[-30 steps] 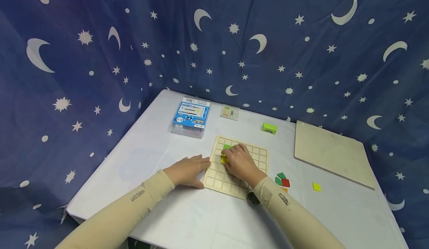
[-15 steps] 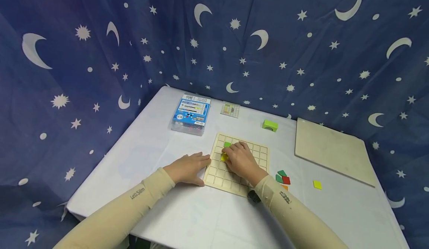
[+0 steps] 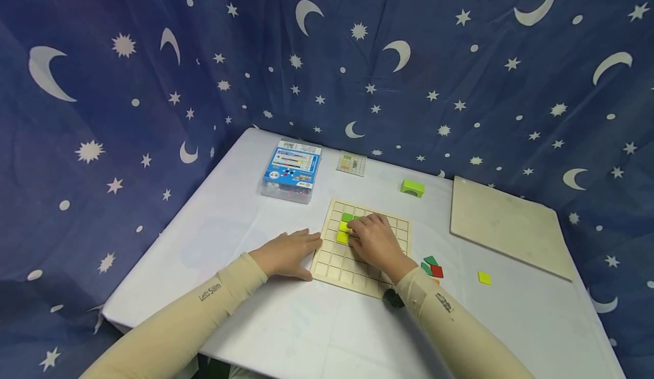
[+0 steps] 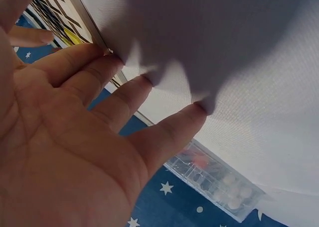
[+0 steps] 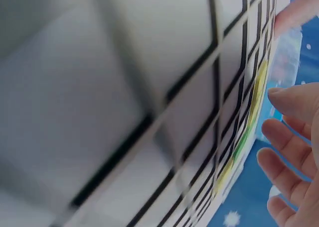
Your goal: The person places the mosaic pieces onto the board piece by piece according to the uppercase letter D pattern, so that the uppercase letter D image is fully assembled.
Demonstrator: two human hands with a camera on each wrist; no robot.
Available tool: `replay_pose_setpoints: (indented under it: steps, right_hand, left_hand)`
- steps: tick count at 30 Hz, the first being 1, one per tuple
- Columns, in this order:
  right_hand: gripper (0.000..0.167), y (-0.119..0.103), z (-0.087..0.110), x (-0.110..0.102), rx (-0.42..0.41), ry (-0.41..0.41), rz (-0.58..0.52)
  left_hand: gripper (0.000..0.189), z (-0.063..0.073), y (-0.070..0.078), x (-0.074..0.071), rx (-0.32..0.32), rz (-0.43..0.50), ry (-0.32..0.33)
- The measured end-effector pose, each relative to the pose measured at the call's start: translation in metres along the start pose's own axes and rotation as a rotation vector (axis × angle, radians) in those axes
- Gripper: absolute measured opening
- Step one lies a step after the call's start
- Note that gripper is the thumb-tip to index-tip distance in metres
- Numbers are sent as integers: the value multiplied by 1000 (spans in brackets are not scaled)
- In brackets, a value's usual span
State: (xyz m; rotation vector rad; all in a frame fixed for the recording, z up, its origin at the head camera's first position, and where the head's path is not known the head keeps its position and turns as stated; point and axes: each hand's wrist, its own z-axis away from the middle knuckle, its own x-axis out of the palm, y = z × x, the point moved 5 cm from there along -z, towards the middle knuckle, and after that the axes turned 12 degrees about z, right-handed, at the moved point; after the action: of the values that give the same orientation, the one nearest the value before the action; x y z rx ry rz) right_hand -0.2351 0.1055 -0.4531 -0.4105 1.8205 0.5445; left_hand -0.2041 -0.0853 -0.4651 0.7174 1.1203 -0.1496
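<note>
A pale wooden grid board [image 3: 332, 265] lies on the white table. Near its upper left, two yellow tiles [image 3: 343, 236] line up below a green tile [image 3: 347, 217], with another green tile [image 3: 357, 218] partly behind my right hand [image 3: 378, 245]. That hand hovers low over the board just right of the yellow tiles. In the right wrist view its bent fingers [image 5: 279, 135] are spread with nothing between them. My left hand [image 3: 287, 254] rests at the board's left edge, fingers stretched out. The left wrist view shows its fingertips [image 4: 199, 107] on the tablecloth and against the board's side.
Right of the board lie a red tile [image 3: 436, 271], green tiles [image 3: 431, 261], an orange tile [image 3: 436, 281] and a yellow tile [image 3: 484, 277]. Farther back are a clear-and-blue box [image 3: 291, 172], a pattern card [image 3: 351, 163], a green arch block [image 3: 412, 188] and a beige panel [image 3: 508, 228].
My right hand has drawn back slightly to the right, uncovering the two yellow tiles and part of a second green one. My left hand stays in place.
</note>
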Motion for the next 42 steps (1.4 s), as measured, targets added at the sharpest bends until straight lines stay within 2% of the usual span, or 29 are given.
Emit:
replay_pose_setpoints:
  steps: [6, 11, 18, 21, 23, 26, 29, 34, 42]
  right_hand:
    - [29, 40, 37, -4, 107, 1, 4]
    - [31, 87, 77, -9, 259, -31, 44]
    - [46, 156, 150, -13, 565, -246, 129]
    - [54, 175, 178, -14, 672, -334, 151]
    - [56, 182, 190, -14, 721, -396, 150]
    - [56, 188, 198, -12, 746, -465, 127]
    - [51, 190, 198, -11, 746, -492, 97]
    - [46, 192, 198, -12, 717, -487, 83]
    - [42, 190, 202, -14, 694, -434, 78]
  left_hand:
    - [77, -1, 2, 2, 1, 11, 1]
    - [77, 0, 2, 0, 9, 21, -6]
    - [80, -1, 2, -1, 1, 26, -14]
    - [80, -2, 2, 0, 0, 20, -17]
    - [80, -3, 1, 0, -7, 11, -20]
    - [79, -3, 1, 0, -10, 10, -20]
    - [79, -2, 1, -2, -4, 20, -19]
    - [80, -1, 2, -2, 4, 35, -16]
    - [80, -1, 2, -2, -5, 31, -24]
